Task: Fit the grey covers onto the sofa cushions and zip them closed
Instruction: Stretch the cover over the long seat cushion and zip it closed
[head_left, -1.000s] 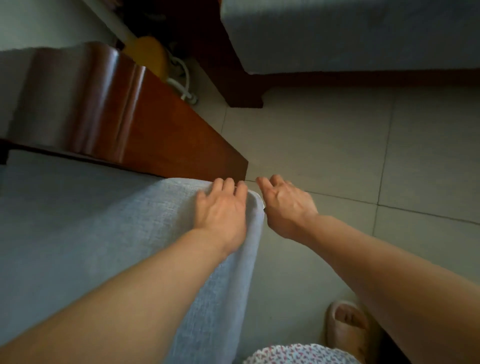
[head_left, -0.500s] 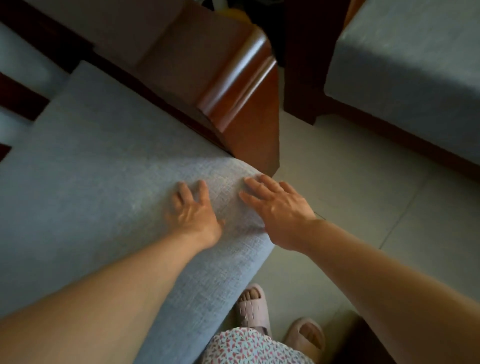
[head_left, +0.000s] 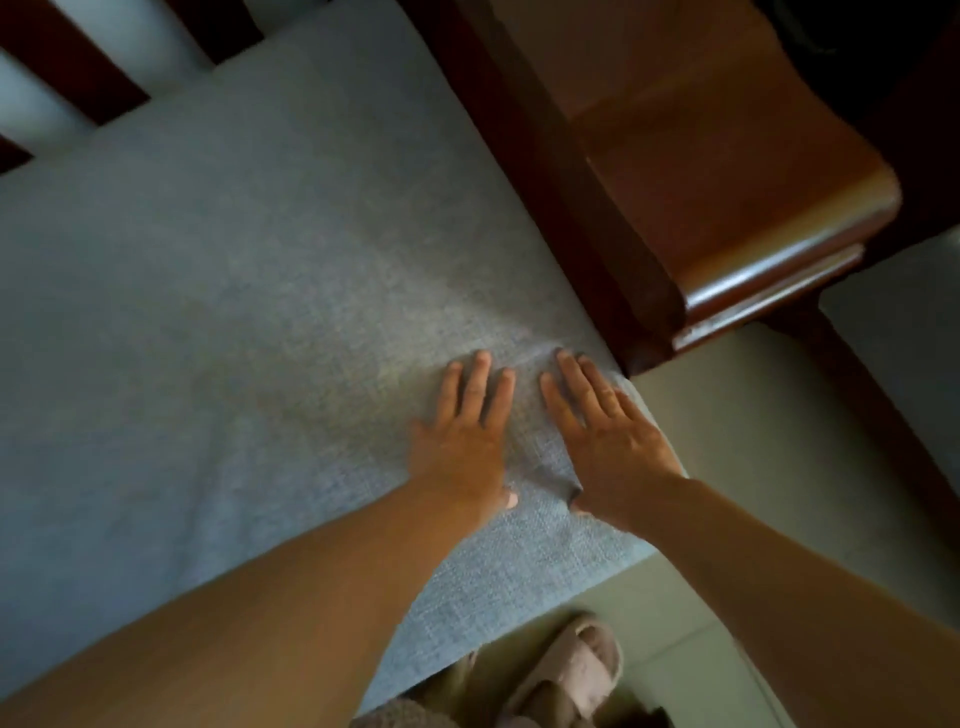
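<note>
Slipper (head_left: 566, 675) half under cushion (head_left: 234, 312)

The scene is dim and soft, with the grey cover (head_left: 234, 312) brightest just beyond the fingertips of both hands and fading to murky blue-grey farther from that patch. A glossy glare streaks the rounded end of the wooden armrest (head_left: 769, 280), right of the cover. The whole frame is slightly blurred, and forearms nearest the camera loom stretched and dark.

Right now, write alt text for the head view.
Both hands, left hand and right hand, lie flat, fingers straight, on the grey covered cushion near its front corner beside the wooden armrest. A slipper stands on the tiled floor below.
</note>
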